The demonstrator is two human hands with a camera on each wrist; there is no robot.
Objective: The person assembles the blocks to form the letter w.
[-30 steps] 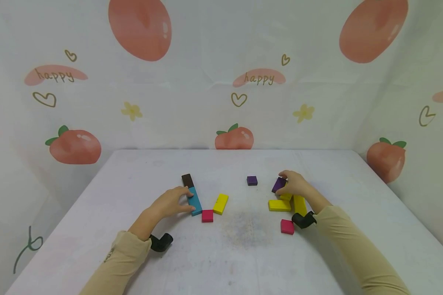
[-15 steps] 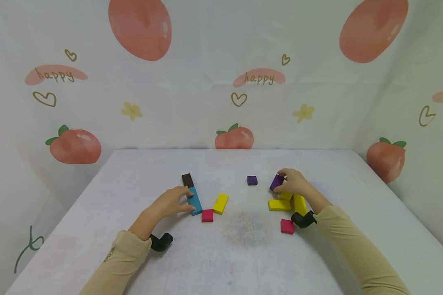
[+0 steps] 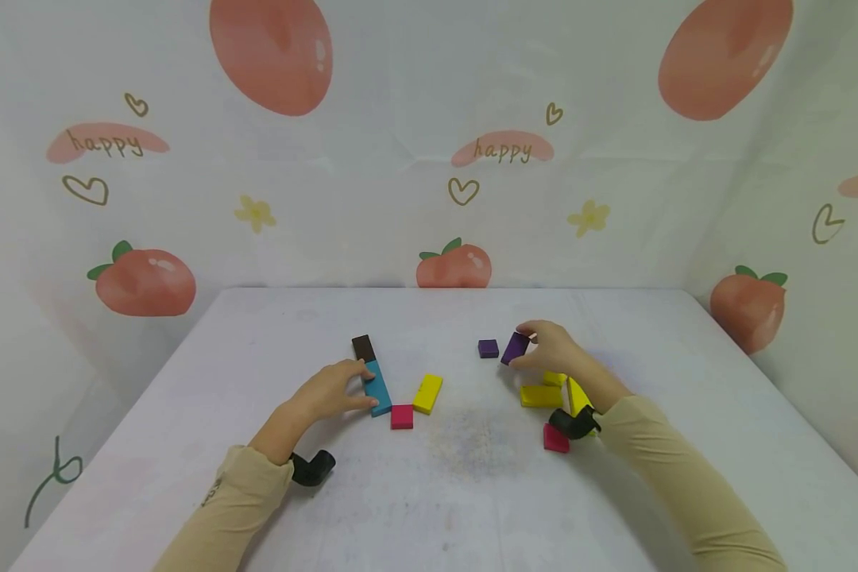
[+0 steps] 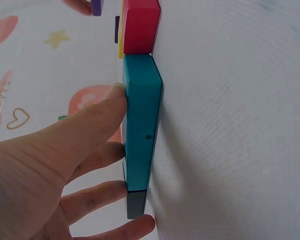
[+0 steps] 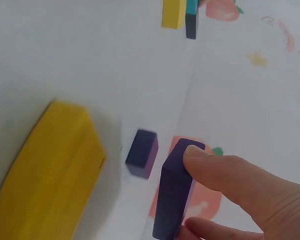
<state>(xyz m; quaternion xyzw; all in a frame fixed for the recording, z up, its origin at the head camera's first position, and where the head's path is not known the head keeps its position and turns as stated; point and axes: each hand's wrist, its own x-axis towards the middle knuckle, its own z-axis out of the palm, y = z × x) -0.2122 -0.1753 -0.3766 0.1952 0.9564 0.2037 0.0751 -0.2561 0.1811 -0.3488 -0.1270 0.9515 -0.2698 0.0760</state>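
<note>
In the head view, my left hand [image 3: 336, 391] rests its thumb and fingertips on a blue block [image 3: 377, 391]; the left wrist view shows thumb and fingers spread along the top of this blue block [image 4: 142, 125]. A dark brown block [image 3: 363, 348] adjoins its far end, and a red block [image 3: 402, 417] sits by its near end. My right hand [image 3: 554, 349] pinches a long purple block [image 3: 515, 349] between thumb and fingers, tilted, just right of a small purple block [image 3: 488, 349]. In the right wrist view, the held purple block [image 5: 172, 200] stands apart from the small purple one [image 5: 142, 153].
A yellow block [image 3: 427, 394] lies beside the left red block. Several yellow blocks [image 3: 541, 396] cluster below the right hand, with another red block [image 3: 555, 438] nearer. Black wrist cameras [image 3: 313, 469] stick out under both wrists. A printed cloth [image 3: 357, 222] hangs behind the white table [image 3: 429, 508].
My right hand has carried the long purple block leftward and slightly away, off the yellow cluster and close to the small purple block. The left hand stays in place on the blue block.
</note>
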